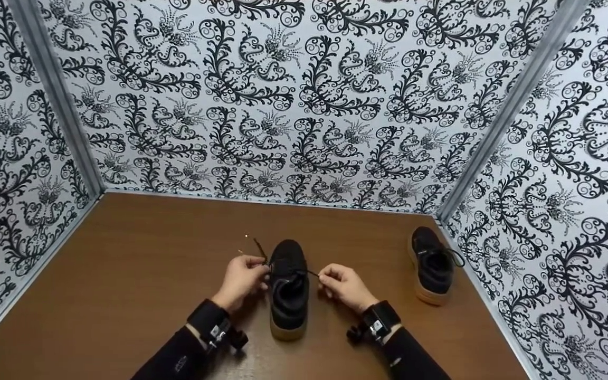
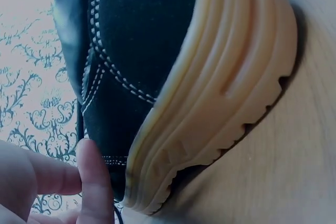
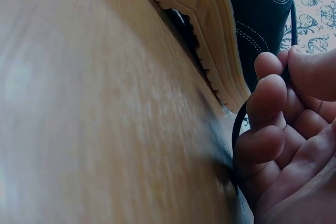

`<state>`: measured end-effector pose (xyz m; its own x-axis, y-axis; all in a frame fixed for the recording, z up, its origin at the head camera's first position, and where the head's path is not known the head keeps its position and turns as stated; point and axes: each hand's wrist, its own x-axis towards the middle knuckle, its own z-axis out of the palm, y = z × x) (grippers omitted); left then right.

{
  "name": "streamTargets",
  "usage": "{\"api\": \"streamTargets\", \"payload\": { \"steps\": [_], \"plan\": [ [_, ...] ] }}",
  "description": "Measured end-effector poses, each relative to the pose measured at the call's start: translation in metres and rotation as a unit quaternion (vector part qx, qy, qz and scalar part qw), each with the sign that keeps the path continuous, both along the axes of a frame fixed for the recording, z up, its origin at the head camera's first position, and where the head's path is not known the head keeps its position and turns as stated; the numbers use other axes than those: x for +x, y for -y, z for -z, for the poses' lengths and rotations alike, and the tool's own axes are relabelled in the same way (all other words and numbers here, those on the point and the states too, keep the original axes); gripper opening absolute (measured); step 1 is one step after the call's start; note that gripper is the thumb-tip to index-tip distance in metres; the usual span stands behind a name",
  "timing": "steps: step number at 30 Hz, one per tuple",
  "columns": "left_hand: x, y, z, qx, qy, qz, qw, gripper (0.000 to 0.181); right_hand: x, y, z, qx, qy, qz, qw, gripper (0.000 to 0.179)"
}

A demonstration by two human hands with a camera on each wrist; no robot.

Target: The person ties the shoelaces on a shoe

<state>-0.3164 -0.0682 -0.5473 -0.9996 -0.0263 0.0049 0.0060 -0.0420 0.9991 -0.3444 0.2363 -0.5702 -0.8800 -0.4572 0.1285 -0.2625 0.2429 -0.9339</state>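
Note:
A black shoe (image 1: 289,295) with a tan sole (image 2: 247,51) and pale stitching stands upright on the table, its toe pointing away. At its left side my left hand (image 1: 241,279) pinches a black shoelace (image 2: 80,121) between thumb and finger; a loose length (image 1: 259,247) sticks out beyond that hand. To the right, my right hand (image 1: 343,285) grips another black shoelace end (image 1: 312,273), which runs taut from the shoe's opening. In the right wrist view this lace (image 3: 294,24) enters between thumb and fingertips, and its tail hangs behind the curled fingers.
A second black shoe (image 1: 430,266) with a tan sole stands at the right side of the brown table (image 1: 156,253), its lace looping out to the right. Patterned black-and-white walls (image 1: 262,105) enclose the table at the back and both sides. Each wrist wears a black strap with a camera.

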Motion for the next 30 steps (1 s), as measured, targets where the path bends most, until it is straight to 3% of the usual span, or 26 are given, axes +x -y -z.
{"api": "streamTargets", "payload": {
  "steps": [4,7,15,19,23,26,30],
  "plan": [
    [-0.004,0.003,-0.003,0.035,0.006,-0.038,0.9986,0.041,0.0,0.0,0.001,0.002,0.001,0.0,1.0,0.028],
    [-0.008,0.004,-0.007,0.053,0.006,-0.047,0.9975,0.037,0.0,-0.001,0.002,0.003,0.003,-0.001,1.0,0.027],
    [-0.024,0.001,-0.011,0.157,0.018,-0.004,0.9875,0.033,0.003,0.002,0.003,0.011,-0.004,-0.008,0.9999,0.027],
    [-0.022,0.001,-0.005,0.122,0.015,-0.009,0.9924,0.03,0.003,0.003,0.002,0.008,-0.001,-0.006,0.9999,0.025],
    [-0.015,0.0,0.003,0.04,0.003,-0.012,0.9991,0.027,0.002,0.002,0.0,0.003,0.002,0.006,1.0,0.023],
    [-0.011,-0.003,0.01,-0.012,-0.009,-0.007,0.9999,0.025,0.0,0.0,-0.001,0.008,-0.001,0.009,0.9999,0.023],
    [-0.009,-0.007,0.017,-0.043,-0.022,-0.007,0.9988,0.024,-0.002,-0.004,0.0,0.021,-0.015,0.008,0.9996,0.02]
  ]
}}
